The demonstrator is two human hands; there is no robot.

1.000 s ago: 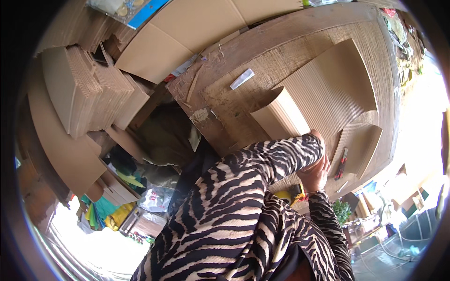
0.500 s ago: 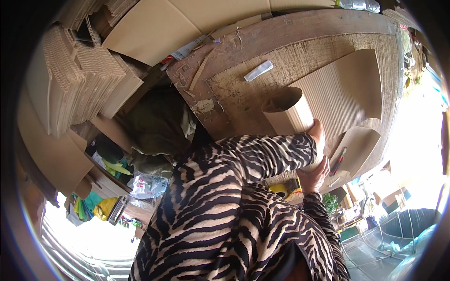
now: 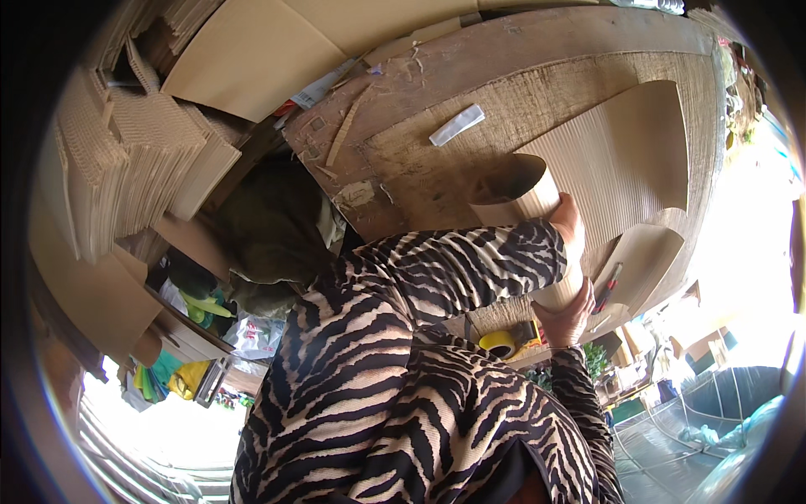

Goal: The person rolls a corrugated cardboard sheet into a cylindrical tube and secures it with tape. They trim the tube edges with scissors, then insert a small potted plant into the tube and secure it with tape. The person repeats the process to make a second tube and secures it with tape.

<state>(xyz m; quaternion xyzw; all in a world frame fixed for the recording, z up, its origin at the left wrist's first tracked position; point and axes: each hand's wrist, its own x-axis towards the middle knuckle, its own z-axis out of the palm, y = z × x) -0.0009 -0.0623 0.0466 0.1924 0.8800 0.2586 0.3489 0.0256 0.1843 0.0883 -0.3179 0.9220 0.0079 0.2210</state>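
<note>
A sheet of corrugated cardboard [image 3: 625,155] lies on the wooden table, its near-left part curled into a roll [image 3: 537,202] whose open end faces away from me. My left hand [image 3: 570,227] reaches across from the left and is curled against the roll's right side. At the roll's near end, my right hand [image 3: 566,316] grips it with thumb and fingers around the edge. The undersides of both hands' fingers are partly hidden. Right of my hands, a red-and-black cutter knife [image 3: 608,288] rests on a smaller curved cardboard piece [image 3: 645,260].
The worn wooden table [image 3: 420,189] carries a folded white strip [image 3: 457,125] and a thin cardboard scrap [image 3: 348,126]. Near its front edge is a yellow tape roll [image 3: 498,343]. Stacked cardboard [image 3: 151,160] stands at the left, with a large sheet [image 3: 252,59] behind.
The view has shifted slightly. Both hands stay on the cardboard roll, and my right hand's fingers look a little more spread around its near end. The roll itself looks nearly unchanged.
</note>
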